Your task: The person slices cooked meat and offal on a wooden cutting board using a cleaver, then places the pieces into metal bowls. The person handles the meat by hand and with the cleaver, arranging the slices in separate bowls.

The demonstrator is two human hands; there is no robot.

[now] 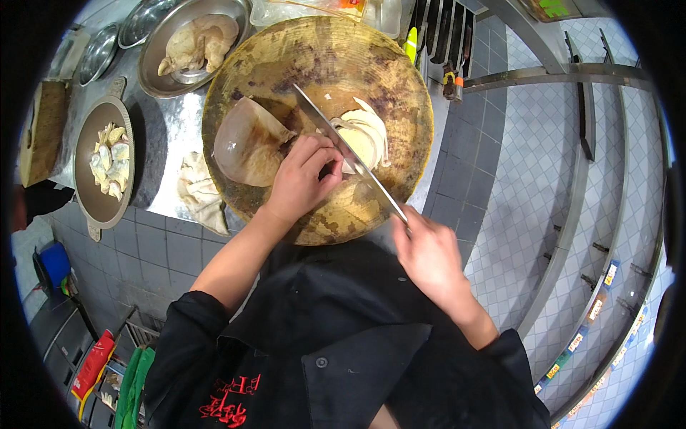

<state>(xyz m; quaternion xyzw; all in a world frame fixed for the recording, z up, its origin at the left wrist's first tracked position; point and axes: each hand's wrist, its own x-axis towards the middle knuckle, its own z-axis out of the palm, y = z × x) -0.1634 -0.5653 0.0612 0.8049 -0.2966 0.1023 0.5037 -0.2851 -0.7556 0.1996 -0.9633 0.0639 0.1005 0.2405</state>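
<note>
My right hand point(429, 252) grips a long-bladed knife point(351, 153), which slants across a round wooden chopping block point(321, 220). Fingers curled, my left hand point(308, 169) rests with its tips against the near side of the blade; whatever lies under them is mostly hidden. Thin pale slices of meat point(370, 134) lie fanned in a small heap right of the knife, some partly behind it. To the left of my left hand sits a large, smooth, greyish-brown piece of cooked meat point(241, 139), resembling a stomach, with a cut edge facing the blade.
A steel bowl point(146, 69) behind the block holds another piece of meat point(201, 45). Cut pieces fill a two-handled dish point(80, 155) at the left. A crumpled cloth point(201, 195) touches the block's left side. A knife rack point(442, 32) stands back right.
</note>
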